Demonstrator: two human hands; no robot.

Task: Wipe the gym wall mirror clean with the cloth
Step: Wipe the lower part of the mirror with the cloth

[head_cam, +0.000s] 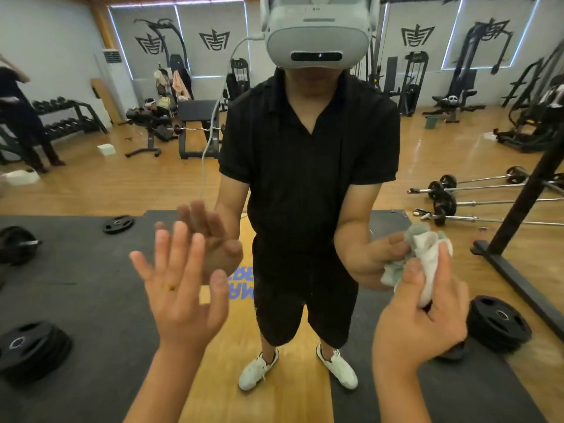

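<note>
We grip the crumpled white-grey cloth (pixel 427 257) in our right hand (pixel 424 312), up at the large gym wall mirror (pixel 76 178), left hand (pixel 183 288) spread and free (no wiped patch discernible, so most wiping likely remains).

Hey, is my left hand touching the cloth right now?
Apart. The head view shows the left hand open, well clear of the cloth, which only the right hand grips.
</note>
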